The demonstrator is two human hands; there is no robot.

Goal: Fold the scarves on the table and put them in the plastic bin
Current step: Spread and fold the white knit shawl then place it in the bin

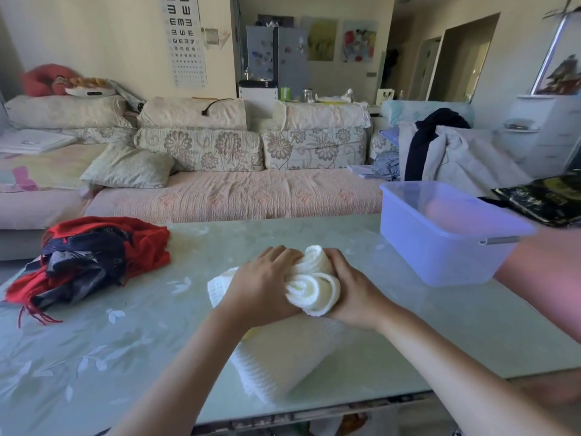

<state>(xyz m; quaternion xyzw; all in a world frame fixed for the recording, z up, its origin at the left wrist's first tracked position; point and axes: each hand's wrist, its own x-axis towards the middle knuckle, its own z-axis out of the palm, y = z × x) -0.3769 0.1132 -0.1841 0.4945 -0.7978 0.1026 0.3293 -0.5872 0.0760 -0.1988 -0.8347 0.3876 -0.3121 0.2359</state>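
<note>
**Scarf point(314, 289) coiled between two hands**

The white ribbed-knit scarf sits centre frame on the table point(141, 341), wound into a loose spiral. The left hand point(261, 286) and right hand point(349, 292) clasp the coil from either side. Its tail runs to lower centre, partly hidden under the forearms. At right, the plastic bin point(440, 247) holds a blurred orange shape.
</note>
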